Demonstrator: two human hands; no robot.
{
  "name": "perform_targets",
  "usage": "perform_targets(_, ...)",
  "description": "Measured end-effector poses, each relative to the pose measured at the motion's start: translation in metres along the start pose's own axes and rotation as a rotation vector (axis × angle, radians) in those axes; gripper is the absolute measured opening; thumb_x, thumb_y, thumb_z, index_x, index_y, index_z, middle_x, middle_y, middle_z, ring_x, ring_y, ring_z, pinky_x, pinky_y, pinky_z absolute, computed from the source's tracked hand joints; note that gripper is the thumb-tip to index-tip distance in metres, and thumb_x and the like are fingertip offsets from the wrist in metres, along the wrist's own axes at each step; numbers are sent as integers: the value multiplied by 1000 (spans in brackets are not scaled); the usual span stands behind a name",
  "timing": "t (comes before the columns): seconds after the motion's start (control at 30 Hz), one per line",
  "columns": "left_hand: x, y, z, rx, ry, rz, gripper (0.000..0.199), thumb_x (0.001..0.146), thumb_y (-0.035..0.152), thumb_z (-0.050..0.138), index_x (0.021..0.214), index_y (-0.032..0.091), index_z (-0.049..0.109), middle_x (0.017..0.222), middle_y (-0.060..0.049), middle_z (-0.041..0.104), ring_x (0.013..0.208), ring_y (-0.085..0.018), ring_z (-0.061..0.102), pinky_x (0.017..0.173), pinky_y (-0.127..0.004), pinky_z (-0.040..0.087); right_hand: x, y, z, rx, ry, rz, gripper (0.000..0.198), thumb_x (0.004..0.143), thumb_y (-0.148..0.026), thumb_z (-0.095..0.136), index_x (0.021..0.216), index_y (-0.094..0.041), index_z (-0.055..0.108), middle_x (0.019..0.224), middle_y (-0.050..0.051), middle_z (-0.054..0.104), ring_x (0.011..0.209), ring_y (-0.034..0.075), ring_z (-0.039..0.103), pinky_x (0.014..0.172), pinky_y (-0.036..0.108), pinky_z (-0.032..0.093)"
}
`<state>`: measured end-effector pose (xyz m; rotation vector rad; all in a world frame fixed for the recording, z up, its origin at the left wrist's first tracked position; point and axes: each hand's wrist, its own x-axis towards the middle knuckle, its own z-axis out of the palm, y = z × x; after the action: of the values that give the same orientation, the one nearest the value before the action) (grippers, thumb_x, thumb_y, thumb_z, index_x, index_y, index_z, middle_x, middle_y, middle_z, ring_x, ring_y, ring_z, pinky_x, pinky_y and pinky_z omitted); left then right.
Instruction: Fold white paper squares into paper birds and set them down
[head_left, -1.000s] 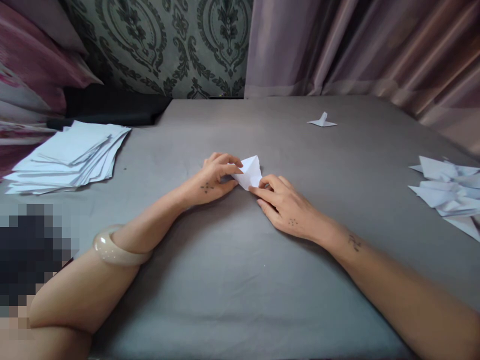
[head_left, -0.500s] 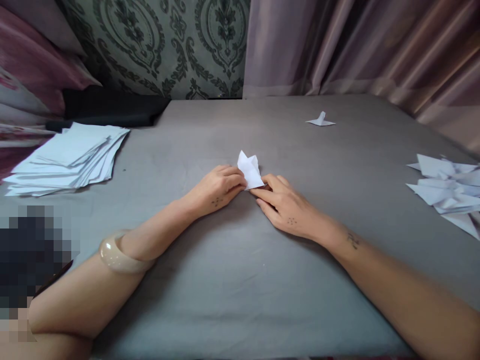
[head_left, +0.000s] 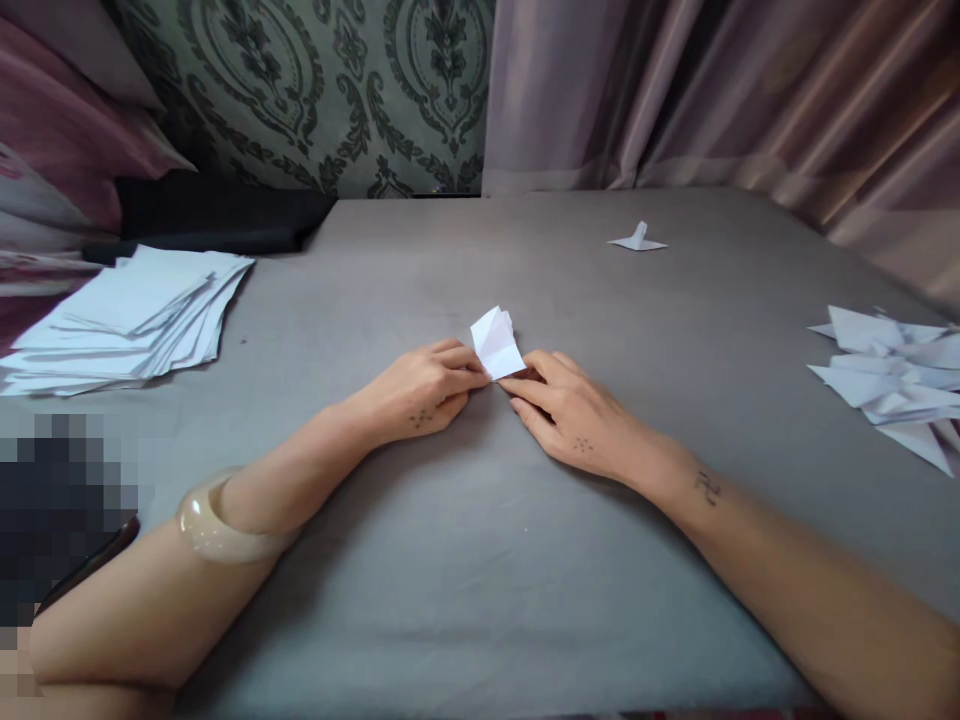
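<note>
A small folded sheet of white paper [head_left: 496, 345] stands up from the grey cloth between my hands, its creases showing and its top edge pointed. My left hand [head_left: 435, 385] pinches its lower left corner, fingers pressed together. At the lower right corner, my right hand [head_left: 574, 405] grips the edge between thumb and fingers. Part of the right fingertips is hidden behind the paper.
On the left lies a stack of white paper sheets [head_left: 135, 315], with a folded black cloth [head_left: 217, 215] behind it. A single folded paper piece [head_left: 637, 238] sits at the back right. Several similar folded pieces [head_left: 892, 365] are heaped at the right edge.
The paper's upper flaps have shifted, so a flatter, squarer face shows now. My left hand has slid slightly left and down; my right hand has hardly moved.
</note>
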<state>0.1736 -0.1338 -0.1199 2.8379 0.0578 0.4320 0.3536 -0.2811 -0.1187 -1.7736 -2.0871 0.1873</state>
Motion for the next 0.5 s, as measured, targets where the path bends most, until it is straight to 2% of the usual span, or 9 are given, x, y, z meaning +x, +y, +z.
perform_targets(0.3,-3,-3,-1,96,-85,55,41,92,10,38,124,18,63,110,-12,65,100,-22,59,88,-35,50,-6,10,-8,27,-10,19,29,93,-19,44,107,-22,70,109,6,64,103,21,57,87,36,48)
perform_targets(0.5,-1,-5,-1,33,-63,43,44,90,5,37,120,19,66,112,-11,65,102,-21,58,91,-37,49,-7,17,-13,24,-12,14,28,92,-21,45,104,-23,70,110,6,66,98,21,61,84,36,48)
